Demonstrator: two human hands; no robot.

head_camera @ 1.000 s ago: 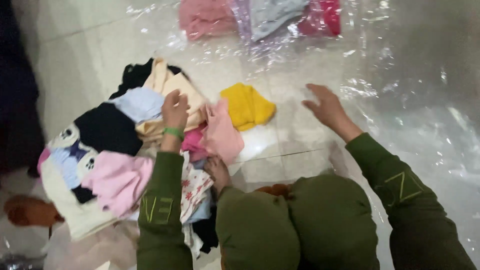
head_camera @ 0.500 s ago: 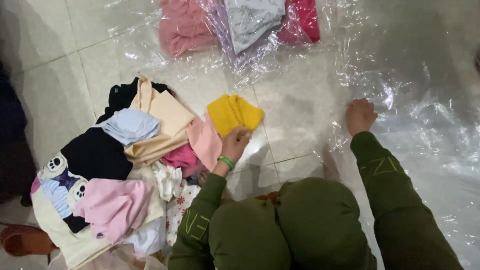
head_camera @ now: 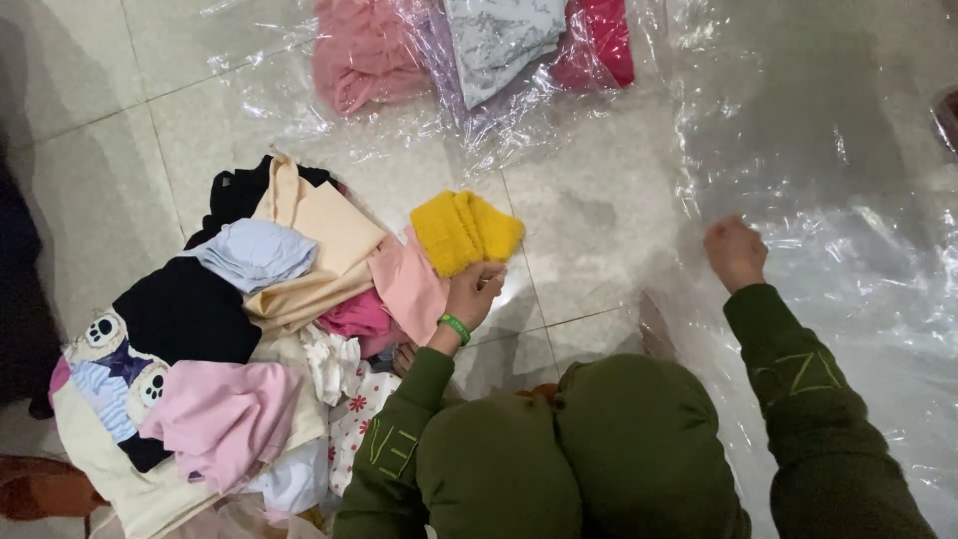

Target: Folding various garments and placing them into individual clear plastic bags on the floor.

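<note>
A folded yellow knit garment (head_camera: 466,230) lies on the tiled floor (head_camera: 90,190) at the right edge of a heap of clothes (head_camera: 230,339). The person's left hand (head_camera: 473,294), a green band at its wrist, has its fingers closed on the garment's lower edge. A pale pink piece (head_camera: 407,284) touches the garment on its left, with a beige piece (head_camera: 319,235) and a light blue one (head_camera: 254,252) beyond it. Deeper in the heap lie a black garment (head_camera: 190,314), a pink one (head_camera: 220,414) and a cream piece with panda faces (head_camera: 105,364).

The right hand (head_camera: 735,250) is well apart, curled into a fist on a clear plastic sheet (head_camera: 858,250) spread over the floor; whether it pinches the film cannot be told. At the top edge, three clear plastic packets lie side by side: one with dusty pink cloth (head_camera: 361,50), one with grey cloth (head_camera: 499,40), one with bright pink cloth (head_camera: 604,45). The person's olive green knees (head_camera: 559,459) fill the foreground.
</note>
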